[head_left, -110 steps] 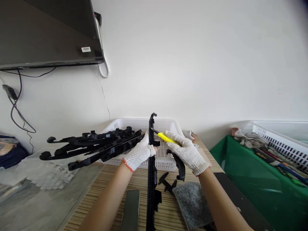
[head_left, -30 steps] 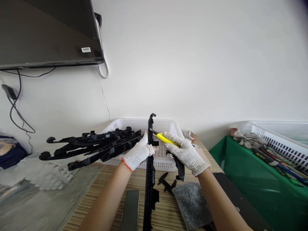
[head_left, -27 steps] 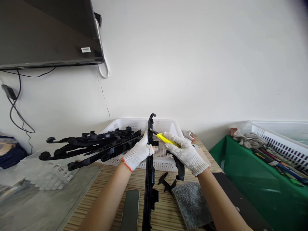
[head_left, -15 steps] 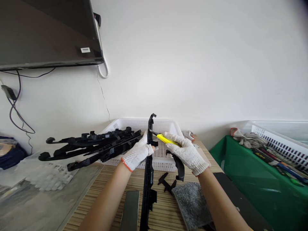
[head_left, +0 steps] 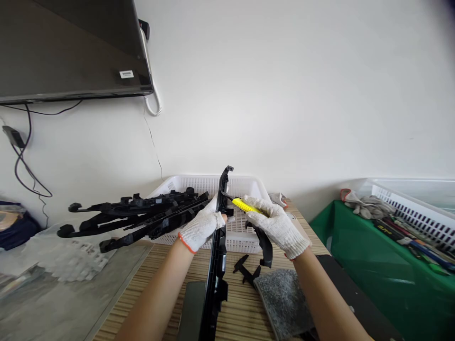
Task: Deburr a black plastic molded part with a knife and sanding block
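Over the table (head_left: 245, 315), gloved hands grip black part (head_left: 217, 255) and knife (head_left: 245, 205).

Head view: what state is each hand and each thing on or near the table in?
Left hand: gloved, shut on the long black part.
Right hand: gloved, shut on the yellow knife.
Long black part: held on end, leaning.
Yellow knife: tip against the long black part.
White basket: upright, open-topped.
Pile of black parts: lying across the basket's left rim.
Grey cloth: flat on the table.
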Demonstrator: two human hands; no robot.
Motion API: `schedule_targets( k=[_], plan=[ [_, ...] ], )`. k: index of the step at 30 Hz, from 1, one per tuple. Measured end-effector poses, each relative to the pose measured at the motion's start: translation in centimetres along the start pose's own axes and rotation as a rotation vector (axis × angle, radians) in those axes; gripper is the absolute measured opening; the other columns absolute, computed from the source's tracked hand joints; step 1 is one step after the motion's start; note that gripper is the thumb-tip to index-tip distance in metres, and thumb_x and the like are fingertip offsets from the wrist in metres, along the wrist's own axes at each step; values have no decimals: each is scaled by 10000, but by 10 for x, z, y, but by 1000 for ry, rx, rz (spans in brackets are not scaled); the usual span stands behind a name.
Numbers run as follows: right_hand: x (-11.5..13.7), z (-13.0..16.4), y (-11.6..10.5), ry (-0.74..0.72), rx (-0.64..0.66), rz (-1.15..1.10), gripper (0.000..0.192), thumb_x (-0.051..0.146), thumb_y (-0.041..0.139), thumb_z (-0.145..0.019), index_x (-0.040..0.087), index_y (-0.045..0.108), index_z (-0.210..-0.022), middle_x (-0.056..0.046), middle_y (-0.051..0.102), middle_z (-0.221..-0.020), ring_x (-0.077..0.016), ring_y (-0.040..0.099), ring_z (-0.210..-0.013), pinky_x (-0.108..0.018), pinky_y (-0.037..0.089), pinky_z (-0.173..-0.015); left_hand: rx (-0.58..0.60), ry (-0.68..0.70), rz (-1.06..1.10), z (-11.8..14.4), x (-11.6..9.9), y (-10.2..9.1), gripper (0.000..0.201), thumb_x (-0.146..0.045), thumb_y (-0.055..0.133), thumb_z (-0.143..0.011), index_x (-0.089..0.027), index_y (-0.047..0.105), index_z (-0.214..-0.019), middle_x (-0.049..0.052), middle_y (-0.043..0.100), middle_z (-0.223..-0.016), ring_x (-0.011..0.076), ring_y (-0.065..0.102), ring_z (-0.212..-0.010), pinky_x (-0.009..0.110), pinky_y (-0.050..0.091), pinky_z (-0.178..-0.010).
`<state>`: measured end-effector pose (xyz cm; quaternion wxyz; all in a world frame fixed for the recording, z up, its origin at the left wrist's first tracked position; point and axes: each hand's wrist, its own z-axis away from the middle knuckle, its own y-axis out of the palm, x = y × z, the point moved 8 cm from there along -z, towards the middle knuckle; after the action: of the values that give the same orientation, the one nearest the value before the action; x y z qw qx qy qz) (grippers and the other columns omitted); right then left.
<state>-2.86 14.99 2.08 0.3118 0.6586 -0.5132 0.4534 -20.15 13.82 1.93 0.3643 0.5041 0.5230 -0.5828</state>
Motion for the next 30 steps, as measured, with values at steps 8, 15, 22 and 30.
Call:
schedule_targets(
  k=[8, 15, 22, 30],
  plan=[
    [-2, -1, -2, 25, -18, 27, 560, 508, 767, -751, 204, 711, -1218, -106, 662, -1326, -263, 643, -1180, -430, 525, -1036, 6, 14, -43, 1, -1, 2, 883, -231, 580, -739, -162, 305, -1575, -99, 318, -587, 95, 242, -549, 227, 223, -518],
    [0, 0, -3, 75, -30, 61, 568, 496, 758, -733, 186, 711, -1206, -110, 685, -1282, -265, 660, -1135, -408, 558, -968, -54, -1, 0, 0, 0, 0, 893, -243, 613, -736, -161, 314, -1573, -81, 387, -611, 94, 283, -544, 237, 259, -530],
    [2, 1, -3, 110, -28, 126, 579, 502, 709, -764, 178, 687, -1243, -100, 698, -1253, -253, 661, -1121, -394, 553, -955, -93, -10, -118, 4, -7, -3, 884, -237, 613, -731, -194, 334, -1569, -50, 503, -673, 121, 367, -607, 268, 335, -621],
    [3, 0, -5, 92, -56, 139, 563, 524, 730, -756, 196, 707, -1213, -87, 706, -1243, -264, 658, -1140, -416, 537, -995, -129, -18, -280, 6, -11, -4, 863, -264, 609, -765, -195, 317, -1574, -77, 450, -582, 144, 411, -600, 276, 351, -638]
  ],
)
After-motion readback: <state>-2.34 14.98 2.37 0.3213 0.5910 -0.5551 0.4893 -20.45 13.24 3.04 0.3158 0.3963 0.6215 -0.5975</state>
